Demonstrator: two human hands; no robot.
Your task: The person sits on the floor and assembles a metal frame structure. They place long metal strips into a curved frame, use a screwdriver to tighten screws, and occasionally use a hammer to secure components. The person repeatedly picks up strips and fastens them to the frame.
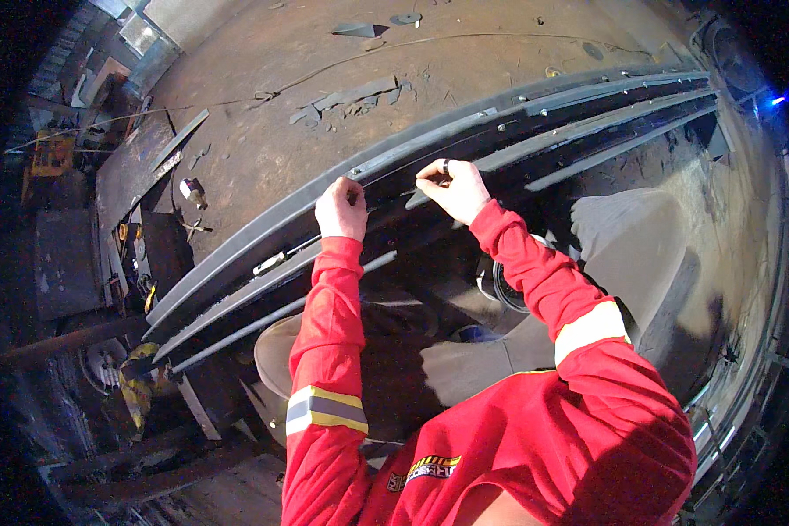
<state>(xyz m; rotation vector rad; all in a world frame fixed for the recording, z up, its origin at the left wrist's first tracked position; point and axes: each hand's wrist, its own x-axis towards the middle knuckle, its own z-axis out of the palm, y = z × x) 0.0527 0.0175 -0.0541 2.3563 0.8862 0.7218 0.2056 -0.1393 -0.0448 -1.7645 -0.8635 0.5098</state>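
A long dark metal beam [237, 250] with raised edges crosses in front of me from lower left to upper right. Over it, my left hand [342, 210] is closed, thumb and fingers pinched together. To its right, my right hand [455, 188] is pinched the same way and wears a dark ring. Whatever sits between the fingertips of either hand is too small or hidden to make out. The hands are a short gap apart. A small white and dark cylinder-like item [270, 263] rests on the beam, left of my left hand. Several small bolt-like pieces [501, 128] dot the beam.
Beyond the beam, scraps of flat metal [355, 95] and a thin cable [368, 54] lie on the brown surface. A white and red container [193, 192] lies at the left. Yellow and black gloves or cloth [138, 386] hang lower left. A blue light [777, 101] shines far right.
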